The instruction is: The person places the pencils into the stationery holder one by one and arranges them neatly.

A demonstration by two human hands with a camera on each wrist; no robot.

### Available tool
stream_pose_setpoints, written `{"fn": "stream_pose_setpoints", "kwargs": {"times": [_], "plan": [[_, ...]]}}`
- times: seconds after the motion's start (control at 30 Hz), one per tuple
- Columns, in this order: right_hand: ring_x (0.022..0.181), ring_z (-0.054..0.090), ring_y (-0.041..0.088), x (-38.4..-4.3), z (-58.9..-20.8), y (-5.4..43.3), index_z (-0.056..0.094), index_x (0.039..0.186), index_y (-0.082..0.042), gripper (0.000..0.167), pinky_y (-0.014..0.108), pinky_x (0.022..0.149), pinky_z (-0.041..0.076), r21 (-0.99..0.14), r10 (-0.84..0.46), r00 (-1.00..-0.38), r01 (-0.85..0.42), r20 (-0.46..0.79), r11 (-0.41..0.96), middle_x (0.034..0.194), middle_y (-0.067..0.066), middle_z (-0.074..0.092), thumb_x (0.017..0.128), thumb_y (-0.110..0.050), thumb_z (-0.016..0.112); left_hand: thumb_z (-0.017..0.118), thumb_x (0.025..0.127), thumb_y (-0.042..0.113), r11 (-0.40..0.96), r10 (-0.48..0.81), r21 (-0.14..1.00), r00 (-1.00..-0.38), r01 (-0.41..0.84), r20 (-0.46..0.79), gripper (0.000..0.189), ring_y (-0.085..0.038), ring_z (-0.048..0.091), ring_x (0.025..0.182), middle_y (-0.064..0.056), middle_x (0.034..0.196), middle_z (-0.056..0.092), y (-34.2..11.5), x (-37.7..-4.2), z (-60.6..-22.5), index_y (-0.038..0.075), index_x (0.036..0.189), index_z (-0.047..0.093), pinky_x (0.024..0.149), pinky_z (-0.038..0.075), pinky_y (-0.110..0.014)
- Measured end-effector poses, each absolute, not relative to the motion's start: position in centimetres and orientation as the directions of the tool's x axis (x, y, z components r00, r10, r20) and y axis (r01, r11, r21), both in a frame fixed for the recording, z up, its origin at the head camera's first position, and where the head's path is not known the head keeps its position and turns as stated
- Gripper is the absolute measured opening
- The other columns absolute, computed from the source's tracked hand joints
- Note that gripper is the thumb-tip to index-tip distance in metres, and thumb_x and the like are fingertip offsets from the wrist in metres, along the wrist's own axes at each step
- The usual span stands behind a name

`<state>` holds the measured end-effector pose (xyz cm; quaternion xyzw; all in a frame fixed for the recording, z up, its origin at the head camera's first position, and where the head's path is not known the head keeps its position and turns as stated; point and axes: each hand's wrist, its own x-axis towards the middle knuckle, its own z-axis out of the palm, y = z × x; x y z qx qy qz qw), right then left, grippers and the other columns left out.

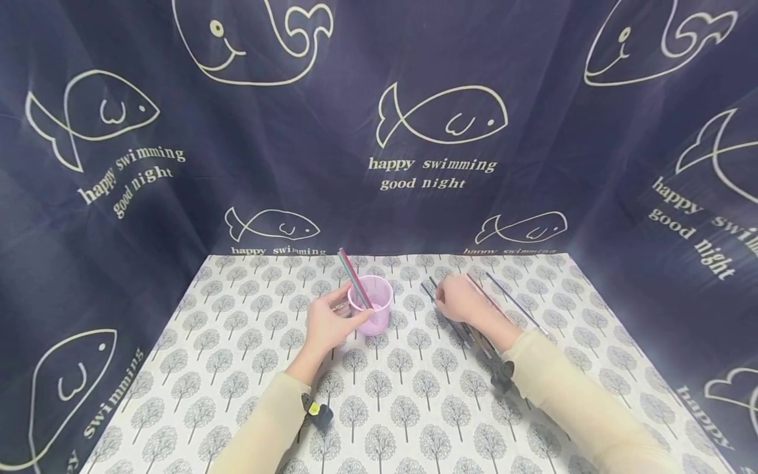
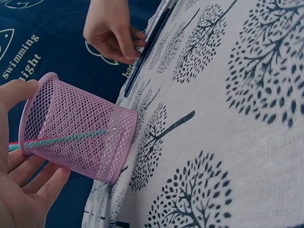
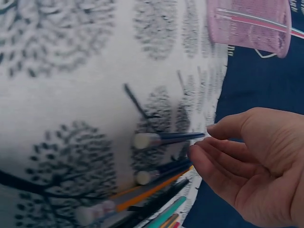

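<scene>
My left hand [image 1: 331, 322] grips a pink mesh pen cup [image 2: 80, 128], thumb at its rim and fingers around the other side. Inside lean two thin sticks, one teal [image 2: 71, 137] and one red [image 1: 354, 276]; their upper ends rise above the rim. Over on the right, my right hand [image 3: 251, 166] is at the far ends of several pens lying on the cloth. Its thumb and forefinger stand slightly apart on either side of the narrow end of a dark blue pen [image 3: 175, 137] with a whitish round butt.
Beside that pen lie another dark pen [image 3: 161, 173], an orange one [image 3: 152, 190] and a teal one [image 3: 168, 213]. Farther right are a reddish stick [image 1: 482, 289] and a dark slim one [image 1: 512, 299]. A tree-print cloth [image 1: 379, 415] covers the table; a navy fish-print curtain [image 1: 355, 131] surrounds it.
</scene>
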<state>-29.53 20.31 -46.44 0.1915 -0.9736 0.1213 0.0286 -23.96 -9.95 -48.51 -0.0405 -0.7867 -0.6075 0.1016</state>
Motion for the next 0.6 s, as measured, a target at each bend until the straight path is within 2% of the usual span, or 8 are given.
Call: {"fn": "stream_pose_setpoints", "kwargs": {"times": [0.23, 0.43, 0.6], "plan": [[0.069, 0.069, 0.021, -29.35, -47.41, 20.17, 0.076, 0.088, -0.002, 0.012, 0.039, 0.071, 0.068, -0.229, -0.345, -0.937, -0.348, 0.056, 0.909, 0.078, 0.009, 0.075, 0.091, -0.013, 0.080, 0.100, 0.073, 0.029, 0.266, -0.097, 0.949, -0.974, 0.171, 0.203, 0.078, -0.039, 0.079, 0.106, -0.021, 0.136, 0.071, -9.69, -23.85, -48.40, 0.003, 0.139, 0.068, 0.089, 0.069, -0.038], [0.071, 0.072, 0.024, -29.42, -47.36, 19.89, 0.077, 0.091, 0.001, 0.011, 0.039, 0.072, 0.070, -0.231, -0.323, -0.945, -0.326, 0.053, 0.917, 0.083, 0.015, 0.078, 0.090, -0.010, 0.080, 0.100, 0.071, 0.029, 0.287, -0.125, 0.940, -0.965, 0.186, 0.230, 0.077, -0.039, 0.080, 0.102, -0.021, 0.134, 0.072, -9.45, -23.79, -48.39, 0.003, 0.137, 0.070, 0.087, 0.070, -0.041], [0.070, 0.070, 0.023, -29.85, -46.64, 19.96, 0.076, 0.094, 0.000, 0.011, 0.039, 0.070, 0.068, -0.271, -0.318, -0.946, -0.323, 0.064, 0.907, 0.084, 0.013, 0.077, 0.088, -0.010, 0.077, 0.100, 0.073, 0.028, 0.281, -0.121, 0.941, -0.965, 0.189, 0.230, 0.076, -0.039, 0.080, 0.103, -0.023, 0.134, 0.072, -9.34, -23.84, -48.50, 0.001, 0.137, 0.069, 0.087, 0.070, -0.041]]}}
